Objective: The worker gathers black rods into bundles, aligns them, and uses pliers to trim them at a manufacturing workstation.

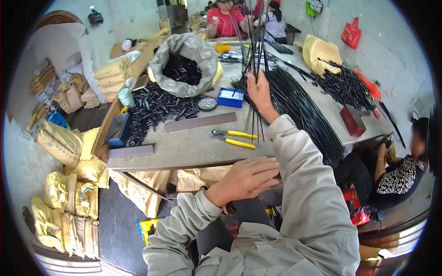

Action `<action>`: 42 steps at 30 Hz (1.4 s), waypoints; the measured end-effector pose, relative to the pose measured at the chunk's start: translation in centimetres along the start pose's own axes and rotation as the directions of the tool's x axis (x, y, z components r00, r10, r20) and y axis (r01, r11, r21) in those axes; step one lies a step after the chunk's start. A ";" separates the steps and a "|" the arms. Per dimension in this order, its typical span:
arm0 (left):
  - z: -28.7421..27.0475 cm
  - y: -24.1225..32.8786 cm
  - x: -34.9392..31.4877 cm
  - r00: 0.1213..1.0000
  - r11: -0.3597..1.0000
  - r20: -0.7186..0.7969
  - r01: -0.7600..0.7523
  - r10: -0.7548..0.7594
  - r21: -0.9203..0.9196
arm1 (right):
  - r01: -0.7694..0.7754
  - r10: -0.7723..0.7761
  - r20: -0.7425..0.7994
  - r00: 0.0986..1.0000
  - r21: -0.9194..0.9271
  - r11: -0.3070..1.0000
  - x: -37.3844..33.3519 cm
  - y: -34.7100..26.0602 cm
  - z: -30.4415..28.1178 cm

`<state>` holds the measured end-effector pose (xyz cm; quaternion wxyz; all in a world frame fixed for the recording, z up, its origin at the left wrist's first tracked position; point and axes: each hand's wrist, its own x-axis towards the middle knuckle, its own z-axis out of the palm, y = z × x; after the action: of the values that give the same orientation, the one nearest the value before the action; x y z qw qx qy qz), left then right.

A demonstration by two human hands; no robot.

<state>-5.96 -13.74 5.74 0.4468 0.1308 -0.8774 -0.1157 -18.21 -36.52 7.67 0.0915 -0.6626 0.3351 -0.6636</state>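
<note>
My right hand (261,95) is raised over the table, closed round several long thin black rods (254,57) that stand nearly upright and reach past the top of the view. Beneath and to the right of it lies a big fanned bundle of similar black rods (301,108). My left hand (246,178) hovers in front of the table's near edge, close to my right sleeve, its fingers stretched out and holding nothing. Between the hands, yellow-handled pliers (237,138) rest on the table (198,147). A blue box (230,97) with pale thin pieces sits left of my right hand.
Small black parts (156,108) are heaped at left below a grey sack (184,46); another black heap (343,87) spills from a yellow sack (320,53). A flat metal bar (200,122) and dark red block (352,121) lie on the table. People sit at the far side and right.
</note>
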 end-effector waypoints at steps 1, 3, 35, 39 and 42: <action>-0.8 0.7 -0.1 0.999 1.000 -0.044 0.021 -0.022 -0.018 | -0.090 0.091 0.083 0.992 -0.014 0.996 0.8 -0.8 0.0; -2.6 0.9 0.8 0.972 0.965 -0.119 0.177 -0.202 -0.192 | -0.171 0.173 0.191 0.966 -0.030 0.985 2.2 -3.7 0.2; -3.6 -5.7 3.1 0.369 0.497 -0.386 0.276 -0.845 -0.823 | -0.590 0.390 0.493 0.778 0.360 0.723 -13.7 -13.8 -2.1; -4.0 -5.1 3.3 0.370 0.528 -0.406 0.339 -0.836 -0.779 | -0.440 0.310 0.424 0.851 0.254 0.861 -13.0 -14.0 -1.8; -4.0 -5.8 3.2 0.371 0.524 -0.416 0.268 -0.830 -0.808 | -0.455 0.316 0.448 0.836 0.245 0.856 -12.5 -14.1 -1.6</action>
<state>-3.79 -20.60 8.62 0.7172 0.3196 -0.3903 -0.4807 -13.87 -18.25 5.61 0.4038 -0.6726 0.3181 -0.5323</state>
